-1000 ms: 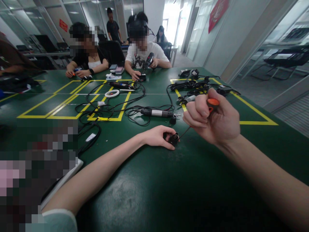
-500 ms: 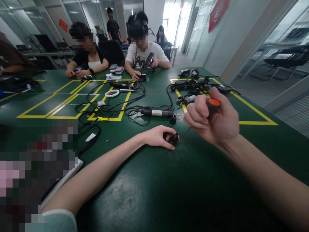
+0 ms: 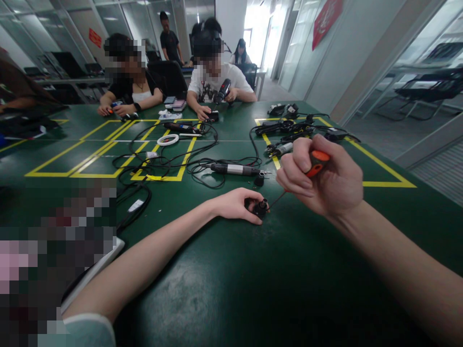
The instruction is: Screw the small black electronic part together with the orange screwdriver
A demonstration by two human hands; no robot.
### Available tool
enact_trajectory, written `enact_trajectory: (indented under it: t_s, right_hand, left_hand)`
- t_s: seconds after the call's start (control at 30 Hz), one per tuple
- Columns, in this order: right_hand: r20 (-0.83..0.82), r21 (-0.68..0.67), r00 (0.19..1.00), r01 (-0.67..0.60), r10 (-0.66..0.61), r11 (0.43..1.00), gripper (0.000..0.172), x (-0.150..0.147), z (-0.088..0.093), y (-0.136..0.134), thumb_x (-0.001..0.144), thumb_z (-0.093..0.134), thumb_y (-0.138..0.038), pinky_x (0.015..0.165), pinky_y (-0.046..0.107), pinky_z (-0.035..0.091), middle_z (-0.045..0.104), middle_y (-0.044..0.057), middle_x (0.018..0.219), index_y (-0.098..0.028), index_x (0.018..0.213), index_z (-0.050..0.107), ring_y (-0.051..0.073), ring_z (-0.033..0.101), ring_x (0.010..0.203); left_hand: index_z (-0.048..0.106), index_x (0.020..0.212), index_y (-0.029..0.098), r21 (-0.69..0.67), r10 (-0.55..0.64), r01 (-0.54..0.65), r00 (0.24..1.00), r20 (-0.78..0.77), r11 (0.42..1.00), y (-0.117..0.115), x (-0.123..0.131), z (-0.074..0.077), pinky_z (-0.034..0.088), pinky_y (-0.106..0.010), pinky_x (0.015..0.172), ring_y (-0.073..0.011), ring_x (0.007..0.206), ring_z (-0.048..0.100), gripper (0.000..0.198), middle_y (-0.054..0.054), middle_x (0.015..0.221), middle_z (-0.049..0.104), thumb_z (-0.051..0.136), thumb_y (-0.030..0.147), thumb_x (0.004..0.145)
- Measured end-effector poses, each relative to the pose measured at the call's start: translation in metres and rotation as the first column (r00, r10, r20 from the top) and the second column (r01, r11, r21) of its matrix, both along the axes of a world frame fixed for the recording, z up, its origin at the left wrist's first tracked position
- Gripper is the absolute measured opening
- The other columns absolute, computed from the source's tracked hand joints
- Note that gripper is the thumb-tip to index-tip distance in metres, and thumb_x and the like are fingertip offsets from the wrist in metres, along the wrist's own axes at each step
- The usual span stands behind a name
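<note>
On the green table (image 3: 231,270), my left hand (image 3: 237,205) is curled round a small black part (image 3: 260,208) with a short hollow post sticking up. My right hand (image 3: 325,178) grips the orange-and-black handle of a screwdriver (image 3: 318,161). Its thin shaft slants down left to the side of the black part; the tip's exact seat is too small to make out. Just beyond my left hand lies a black and silver pen-shaped power tool (image 3: 235,169) with a cable. Beside its front end sits a small black cap-like piece (image 3: 259,179).
Black cables (image 3: 170,164) sprawl at centre left, near a white ring (image 3: 168,140). More coiled cables (image 3: 285,127) lie within yellow tape at the back right. Across the table, a person in white (image 3: 220,79) holds a power drill (image 3: 223,90); another person (image 3: 133,86) handles small items.
My right hand has turned slightly and dropped a little, so more of the screwdriver's handle shows. My left hand and the black part have stayed put.
</note>
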State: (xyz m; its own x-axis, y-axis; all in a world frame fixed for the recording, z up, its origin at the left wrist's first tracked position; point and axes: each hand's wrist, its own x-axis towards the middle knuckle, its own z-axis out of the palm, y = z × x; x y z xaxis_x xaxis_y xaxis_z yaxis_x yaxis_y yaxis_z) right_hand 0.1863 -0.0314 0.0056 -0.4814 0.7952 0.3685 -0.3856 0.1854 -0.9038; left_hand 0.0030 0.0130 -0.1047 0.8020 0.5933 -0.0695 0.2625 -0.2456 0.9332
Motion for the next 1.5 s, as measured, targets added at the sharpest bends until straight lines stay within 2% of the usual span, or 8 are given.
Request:
enact_trajectory:
  t_s: [0.17,0.3,0.5,0.6,0.7,0.93,1.07,1.5]
  right_hand:
    - [-0.001,-0.038,1.000,-0.024,0.024,0.999,0.054,0.002,-0.001,0.001,0.094,0.061,-0.063,0.039,0.026,0.020,0.026,-0.008,0.045,-0.024,0.061,0.046,0.009,0.016,0.038]
    - [-0.049,-0.025,0.999,0.009,-0.011,1.000,0.045,0.002,-0.005,0.002,0.089,0.069,-0.060,0.038,0.024,0.021,0.028,-0.010,0.047,-0.025,0.072,0.046,0.008,0.017,0.038]
    - [-0.042,0.000,0.998,0.042,-0.042,0.999,0.040,0.001,-0.004,0.003,0.089,0.070,-0.051,0.036,0.023,0.019,0.037,-0.008,0.052,-0.024,0.070,0.049,0.008,0.021,0.038]
    - [-0.066,0.005,0.998,0.018,-0.018,1.000,0.045,0.001,-0.006,0.005,0.091,0.069,-0.053,0.037,0.023,0.020,0.036,-0.006,0.054,-0.023,0.065,0.047,0.008,0.024,0.040]
    - [-0.090,-0.001,0.996,-0.004,0.003,1.000,0.053,-0.001,-0.008,0.006,0.094,0.065,-0.058,0.037,0.023,0.019,0.035,-0.005,0.055,-0.022,0.061,0.044,0.008,0.024,0.041]
    - [-0.055,0.035,0.998,-0.010,0.012,0.999,0.057,0.004,0.004,-0.002,0.100,0.056,-0.057,0.038,0.025,0.017,0.030,-0.005,0.050,-0.021,0.056,0.051,0.008,0.021,0.040]
    - [-0.060,0.094,0.992,-0.107,0.113,0.990,0.056,0.008,0.012,-0.006,0.101,0.052,-0.059,0.036,0.024,0.021,0.030,-0.007,0.049,-0.021,0.060,0.056,0.008,0.023,0.038]
    - [-0.080,0.079,0.992,-0.089,0.095,0.993,0.058,-0.009,-0.007,-0.007,0.102,0.053,-0.060,0.040,0.024,0.021,0.035,-0.006,0.048,-0.019,0.062,0.059,0.008,0.024,0.040]
  left_hand:
    - [0.073,0.106,0.014,-0.001,-0.002,0.002,1.000,0.000,1.000,0.000,0.000,0.000,0.041,-0.025,0.071,-0.0110,0.074,0.052,0.046,0.001,0.082,0.064,0.086,0.037,0.068]
    - [0.074,0.105,0.014,-0.002,0.019,-0.019,1.000,0.012,1.000,-0.001,0.000,-0.001,0.042,-0.025,0.073,-0.0114,0.076,0.054,0.044,0.001,0.084,0.065,0.087,0.034,0.068]
    - [0.069,0.132,0.020,0.090,-0.031,0.023,0.995,0.097,0.996,-0.003,-0.001,0.002,0.046,-0.030,0.096,-0.0161,0.097,0.060,0.063,-0.002,0.106,0.070,0.086,0.026,0.071]
    - [0.076,0.110,0.017,0.151,-0.085,0.065,0.988,0.128,0.986,-0.003,0.000,0.005,0.045,-0.031,0.101,-0.0171,0.103,0.061,0.038,-0.004,0.108,0.070,0.085,0.023,0.074]
    - [0.075,0.097,0.015,0.121,-0.076,0.061,0.990,0.119,0.991,-0.003,0.001,0.006,0.048,-0.028,0.095,-0.0147,0.094,0.062,0.026,-0.003,0.099,0.069,0.083,0.021,0.073]
    - [0.074,0.095,0.015,0.089,-0.042,0.034,0.995,0.094,0.995,-0.003,0.003,0.003,0.048,-0.026,0.092,-0.0138,0.091,0.062,0.027,-0.002,0.098,0.071,0.084,0.021,0.071]
    - [0.074,0.096,0.015,0.070,0.018,-0.027,0.990,0.138,0.997,-0.005,0.006,-0.001,0.048,-0.027,0.093,-0.0147,0.093,0.063,0.031,-0.003,0.101,0.071,0.086,0.025,0.070]
    - [0.071,0.097,0.015,0.032,0.076,-0.081,0.988,0.134,0.996,-0.008,0.007,0.000,0.046,-0.028,0.088,-0.0149,0.089,0.059,0.038,-0.001,0.093,0.068,0.089,0.031,0.066]
